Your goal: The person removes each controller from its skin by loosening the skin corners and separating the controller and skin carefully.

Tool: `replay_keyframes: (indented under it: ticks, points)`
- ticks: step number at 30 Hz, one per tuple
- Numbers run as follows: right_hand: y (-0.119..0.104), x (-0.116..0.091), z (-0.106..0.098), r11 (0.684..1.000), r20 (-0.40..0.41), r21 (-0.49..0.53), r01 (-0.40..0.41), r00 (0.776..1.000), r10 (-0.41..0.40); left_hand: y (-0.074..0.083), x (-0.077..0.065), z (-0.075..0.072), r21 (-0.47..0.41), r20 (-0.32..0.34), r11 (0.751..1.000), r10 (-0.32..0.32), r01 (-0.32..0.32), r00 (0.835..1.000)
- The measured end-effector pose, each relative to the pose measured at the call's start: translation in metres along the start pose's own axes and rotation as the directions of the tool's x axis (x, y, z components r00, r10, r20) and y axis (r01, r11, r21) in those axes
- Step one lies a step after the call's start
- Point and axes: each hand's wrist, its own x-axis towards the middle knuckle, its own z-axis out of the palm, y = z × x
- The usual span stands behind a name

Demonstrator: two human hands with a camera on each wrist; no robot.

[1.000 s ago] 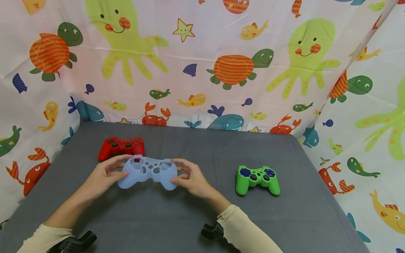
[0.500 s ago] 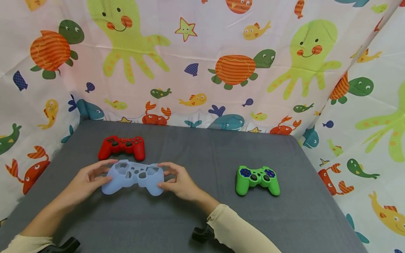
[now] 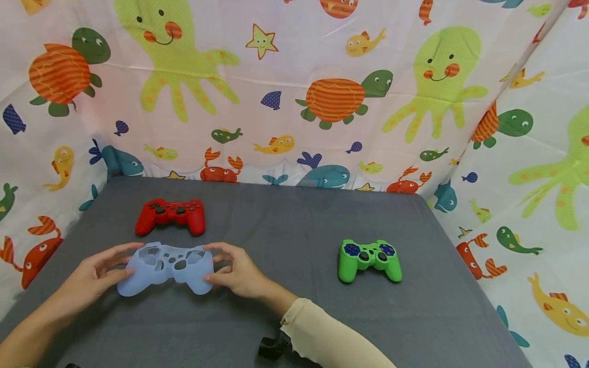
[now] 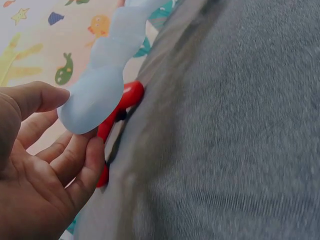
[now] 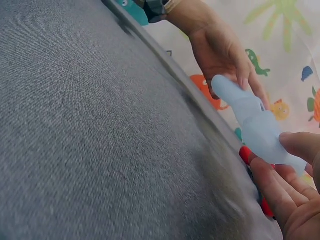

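An empty, pale bluish silicone controller cover point(image 3: 142, 278) with cut-out holes is held level above the grey table, left of the middle. My left hand point(image 3: 92, 273) pinches its left end, thumb in front and fingers behind. At the other end my right hand point(image 3: 235, 271) pinches it the same way. In the left wrist view the cover's rounded grip point(image 4: 92, 102) sits between thumb and fingers. The right wrist view shows the cover point(image 5: 260, 130) stretching from one hand to the other. Just behind it a red game controller point(image 3: 170, 212) lies on the table.
A green game controller point(image 3: 370, 260) with blue buttons lies on the right part of the grey cloth-covered table point(image 3: 276, 225). Behind and beside the table hangs a white curtain point(image 3: 285, 61) printed with sea animals. Dark wrist devices are strapped on, the right one point(image 3: 271, 347) showing clearly.
Both hands have carried the cover left and nearer to the body, so the red controller now shows whole behind it. The view has shifted slightly. Both controllers stay in place.
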Motion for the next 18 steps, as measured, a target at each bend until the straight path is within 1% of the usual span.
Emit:
replay_keyframes:
  ticks: [4,9,12,15,18]
  points:
    - [0.002,0.003,0.007,0.999,-0.024,0.013,-0.031,0.999,0.031,-0.008,-0.001,-0.004,0.004,0.018,0.999,-0.035,0.035,0.999]
    - [0.002,0.009,0.018,0.997,-0.031,0.041,-0.062,0.998,0.063,-0.017,-0.003,-0.009,0.012,-0.026,0.999,-0.046,0.046,0.999]
    - [0.002,0.012,0.025,0.996,-0.028,0.058,-0.067,0.997,0.069,-0.022,-0.003,-0.012,0.033,-0.044,0.997,-0.066,0.068,0.997]
    - [0.001,0.015,0.031,0.995,-0.025,0.067,-0.067,0.997,0.069,-0.028,-0.004,-0.014,0.052,-0.047,0.995,-0.082,0.085,0.996]
    - [-0.001,0.018,0.035,0.996,-0.018,0.054,-0.068,0.997,0.069,-0.033,-0.007,-0.018,0.061,-0.042,0.995,-0.072,0.075,0.997]
